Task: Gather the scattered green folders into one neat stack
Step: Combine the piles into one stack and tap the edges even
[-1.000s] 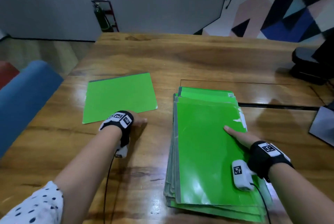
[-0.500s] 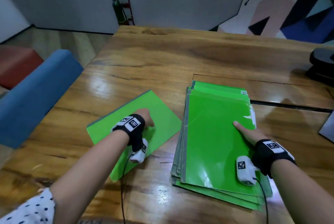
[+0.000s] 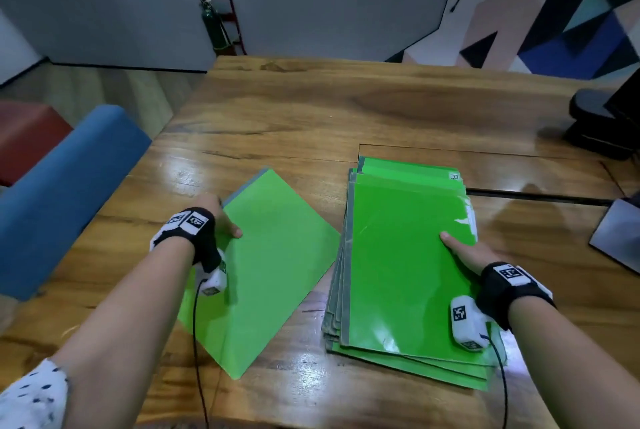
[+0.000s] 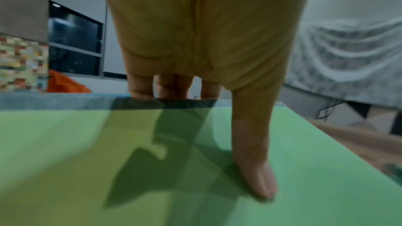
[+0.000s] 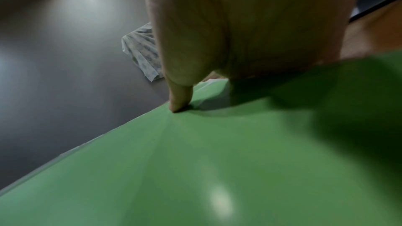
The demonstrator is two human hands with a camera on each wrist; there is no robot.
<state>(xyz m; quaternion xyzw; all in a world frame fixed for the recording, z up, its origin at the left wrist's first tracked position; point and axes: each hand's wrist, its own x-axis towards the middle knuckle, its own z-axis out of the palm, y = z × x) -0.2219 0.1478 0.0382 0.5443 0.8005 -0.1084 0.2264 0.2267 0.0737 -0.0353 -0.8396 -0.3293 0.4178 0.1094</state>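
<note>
A loose green folder (image 3: 270,255) with a grey spine lies diagonally on the wooden table (image 3: 311,117), just left of the stack. My left hand (image 3: 225,220) pinches its left edge. In the left wrist view the thumb (image 4: 254,161) lies on top of this folder (image 4: 152,169) and the fingers go behind its edge. A stack of several green folders (image 3: 398,255) sits at centre right, its layers slightly fanned. My right hand (image 3: 462,248) holds the stack's right edge. The right thumb (image 5: 180,95) presses on the top folder (image 5: 217,161), and the fingers are hidden past the edge.
A blue bench (image 3: 59,193) and a red seat (image 3: 24,137) stand off the table's left side. A black object (image 3: 602,123) and a grey flat item (image 3: 620,238) sit at the table's right. A dark slot (image 3: 536,196) runs behind the stack.
My left hand took hold of the loose folder, drew it nearer and turned it diagonally toward the stack. My right hand stayed on the stack's right edge.
</note>
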